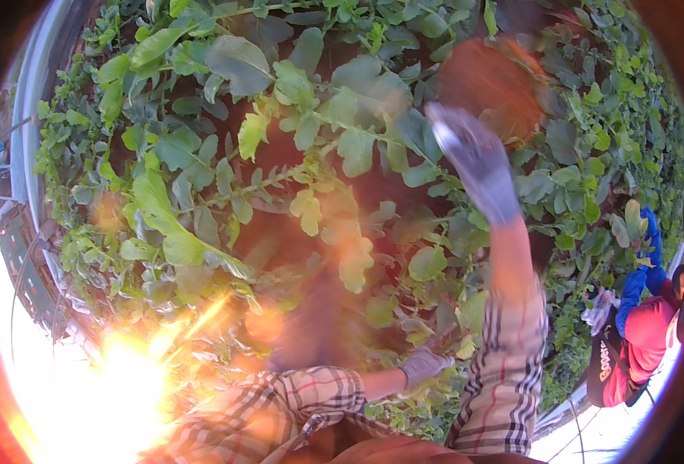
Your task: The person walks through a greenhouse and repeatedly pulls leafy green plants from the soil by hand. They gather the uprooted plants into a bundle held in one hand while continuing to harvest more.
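My right hand [478, 159], in a pale grey glove, is raised over the leaves at upper right and blurred. A bright silvery patch shows at its fingers; whether it is a held thing cannot be told. Just beyond is a blurred reddish-brown rounded patch [492, 87]. My left hand [426, 365], gloved too, is low in the view beside stems and yellowing leaves [463, 348]; its fingers are partly hidden, and its grip is unclear. Broad lobed leaves of leafy plants [356, 148] spread before me over dark reddish soil.
Another person [646, 330] in red clothing with blue sleeves is at the right edge, beside a clear plastic bag [600, 310]. Pale curved framing [28, 116] runs along the left edge, with dark green crates or containers [34, 278] outside it. Strong sun glare covers the lower left.
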Available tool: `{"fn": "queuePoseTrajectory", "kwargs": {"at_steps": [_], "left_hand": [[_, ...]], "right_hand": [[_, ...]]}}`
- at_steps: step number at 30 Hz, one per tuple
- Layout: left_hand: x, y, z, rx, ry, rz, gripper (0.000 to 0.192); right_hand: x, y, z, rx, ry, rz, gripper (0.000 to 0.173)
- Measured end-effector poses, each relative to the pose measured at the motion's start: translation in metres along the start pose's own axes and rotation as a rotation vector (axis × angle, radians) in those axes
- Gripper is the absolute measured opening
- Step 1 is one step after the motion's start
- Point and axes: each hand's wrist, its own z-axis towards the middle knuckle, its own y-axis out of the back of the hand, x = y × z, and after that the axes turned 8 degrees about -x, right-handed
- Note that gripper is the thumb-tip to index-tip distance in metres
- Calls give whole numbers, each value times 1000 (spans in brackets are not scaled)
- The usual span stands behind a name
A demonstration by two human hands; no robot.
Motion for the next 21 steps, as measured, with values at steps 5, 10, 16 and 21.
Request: {"fn": "queuePoseTrajectory", "kwargs": {"at_steps": [5,10,16,21], "left_hand": [[-14,41,-33,243,414,105,65],[-39,56,-52,441,616,-3,64],[-41,46,-49,461,627,-49,63],[-37,23,-35,381,542,-93,62]], "right_hand": [[-78,-101,110,-172,-107,-272,54],[-63,-102,92,-123,-339,-450,49],[6,-117,96,-234,222,-1186,29],[2,-133,144,33,333,-849,43]]}}
